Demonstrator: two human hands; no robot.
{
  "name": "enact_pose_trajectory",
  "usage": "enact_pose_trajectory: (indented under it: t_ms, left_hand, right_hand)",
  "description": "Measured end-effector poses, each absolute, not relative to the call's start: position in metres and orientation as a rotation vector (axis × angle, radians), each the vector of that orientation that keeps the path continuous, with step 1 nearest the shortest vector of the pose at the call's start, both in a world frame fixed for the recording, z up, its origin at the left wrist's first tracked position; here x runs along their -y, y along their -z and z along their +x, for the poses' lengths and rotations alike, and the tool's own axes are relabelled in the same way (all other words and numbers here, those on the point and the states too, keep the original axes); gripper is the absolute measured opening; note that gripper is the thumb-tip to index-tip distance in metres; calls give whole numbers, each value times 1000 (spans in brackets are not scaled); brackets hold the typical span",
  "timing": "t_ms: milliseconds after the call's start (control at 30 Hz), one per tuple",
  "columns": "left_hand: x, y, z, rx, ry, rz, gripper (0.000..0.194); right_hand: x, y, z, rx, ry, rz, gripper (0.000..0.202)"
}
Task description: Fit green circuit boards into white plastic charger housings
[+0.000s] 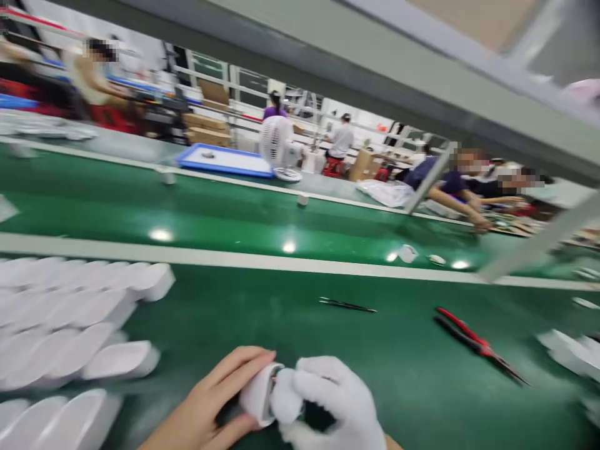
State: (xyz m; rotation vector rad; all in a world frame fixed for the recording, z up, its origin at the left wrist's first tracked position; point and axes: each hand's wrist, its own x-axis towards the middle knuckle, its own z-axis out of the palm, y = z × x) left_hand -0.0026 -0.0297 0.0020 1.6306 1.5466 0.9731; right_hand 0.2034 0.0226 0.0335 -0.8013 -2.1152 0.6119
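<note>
At the bottom centre, my bare left hand [220,394] is wrapped round a white plastic housing [255,396], its open end turned to the right. A little green and copper colour shows inside that opening. My right hand [344,397], in a white glove, pinches a round white piece [286,396] at the mouth of the housing. Whether the piece touches the rim is blurred. Beyond my hands, a pair of dark tweezers [347,305] lies on the green bench top [262,312].
Rows of white housings [124,359] fill the left side. Red-and-black pliers [482,345] and more white parts [569,353] lie to the right. A green conveyor belt [225,215] crosses beyond the bench, carrying a few small white parts. A grey beam [328,69] slants overhead. Co-workers sit farther off.
</note>
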Motion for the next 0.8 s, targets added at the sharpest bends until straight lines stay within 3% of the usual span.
enact_pose_trajectory:
  t_ms: [100,167,567,800]
  left_hand:
    - [28,-19,-4,-1420,-922,1584,46]
    - [27,-23,-5,-1391,-899,1590,49]
    - [28,-10,-6,-1377,-866,1865,53]
    - [29,-14,-6,-1368,-856,1879,52]
  right_hand:
    - [-31,-19,206,2055,-473,-612,62]
    - [-34,-11,211,2061,-426,-596,71]
    - [-30,-24,202,2313,-91,-624,21]
    - [-28,-14,212,2316,16,-594,38]
